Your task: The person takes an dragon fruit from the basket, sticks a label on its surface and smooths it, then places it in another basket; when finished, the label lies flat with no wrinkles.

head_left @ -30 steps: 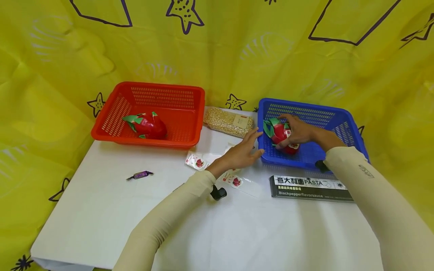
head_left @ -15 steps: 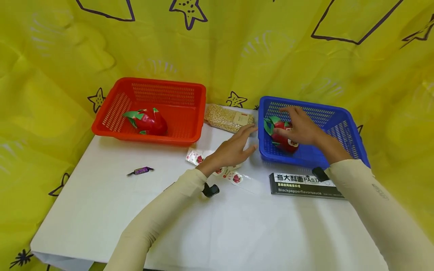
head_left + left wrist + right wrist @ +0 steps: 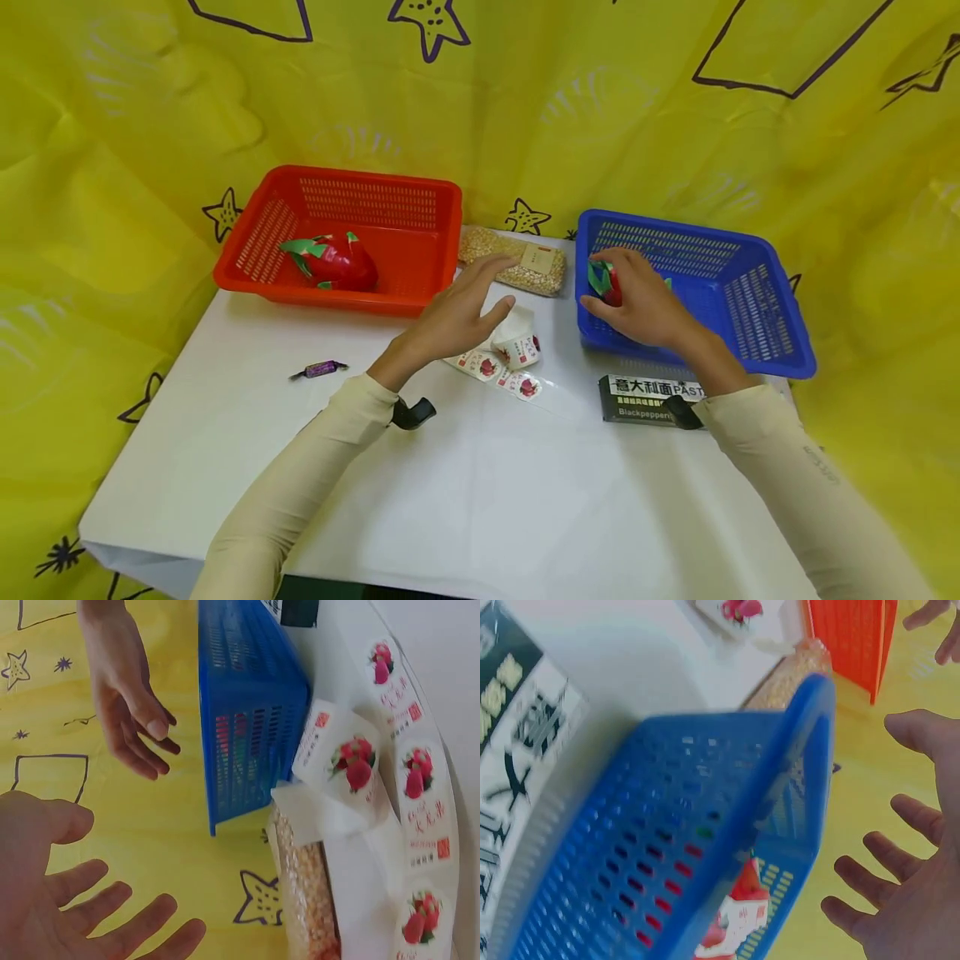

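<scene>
My right hand [image 3: 645, 304] is above the blue basket [image 3: 693, 350], fingers spread and holding nothing. Beneath it lies a dragon fruit [image 3: 604, 282], mostly hidden by the hand in the head view. The right wrist view shows the hand [image 3: 922, 847] apart from the basket's rim, with a white label [image 3: 739, 922] on the fruit inside. My left hand [image 3: 453, 317] hovers with loose, spread fingers over the table, near a strip of dragon fruit stickers [image 3: 517, 383] and the red basket [image 3: 337, 296]. A second dragon fruit [image 3: 341, 265] lies in that red basket.
Between the baskets, a bag of yellow kernels [image 3: 551, 267] lies against the yellow curtain [image 3: 495, 100]. A black pasta box [image 3: 637, 408] is in front of the blue basket. At left, a purple wrapped candy [image 3: 320, 368] rests on the white table [image 3: 480, 500].
My left hand has moved left, away from the blue basket, uncovering more of the sticker strip. My right hand has let go of the dragon fruit and lifted above it.
</scene>
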{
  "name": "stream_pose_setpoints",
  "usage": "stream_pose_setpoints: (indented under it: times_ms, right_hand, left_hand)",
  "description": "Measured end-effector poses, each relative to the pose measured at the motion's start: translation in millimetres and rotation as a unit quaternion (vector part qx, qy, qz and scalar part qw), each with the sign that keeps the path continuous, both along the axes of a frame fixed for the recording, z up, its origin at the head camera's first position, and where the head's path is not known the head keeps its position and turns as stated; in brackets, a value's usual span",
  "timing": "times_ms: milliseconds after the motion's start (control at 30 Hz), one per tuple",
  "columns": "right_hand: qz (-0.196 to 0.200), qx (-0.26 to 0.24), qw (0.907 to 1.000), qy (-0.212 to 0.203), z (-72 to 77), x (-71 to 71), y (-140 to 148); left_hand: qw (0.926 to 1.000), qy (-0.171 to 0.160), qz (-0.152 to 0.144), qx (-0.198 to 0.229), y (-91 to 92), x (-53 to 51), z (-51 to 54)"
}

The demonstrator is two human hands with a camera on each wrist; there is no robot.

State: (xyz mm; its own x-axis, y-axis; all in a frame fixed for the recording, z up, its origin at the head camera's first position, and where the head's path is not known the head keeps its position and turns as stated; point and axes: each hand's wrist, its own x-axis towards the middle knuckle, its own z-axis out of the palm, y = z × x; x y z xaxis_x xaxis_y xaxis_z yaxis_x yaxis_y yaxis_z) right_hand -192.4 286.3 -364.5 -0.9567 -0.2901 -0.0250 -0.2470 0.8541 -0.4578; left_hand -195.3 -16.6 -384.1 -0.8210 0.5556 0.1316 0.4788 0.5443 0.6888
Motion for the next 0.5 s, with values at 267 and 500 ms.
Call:
stream_pose_setpoints:
  times_ms: [267, 500]
  right_hand:
    - [0.003, -0.002, 0.9999, 0.015, -6.2, 10.4, -18]
    - [0.002, 0.002, 0.9998, 0.019, -12.9, 15.1, -30]
  left_hand:
    - [0.9887, 0.12, 0.029, -0.085, -15.0, -0.4, 7.3]
    - [0.9834, 0.14, 0.051, -0.104, -33.3, -4.4, 10.7]
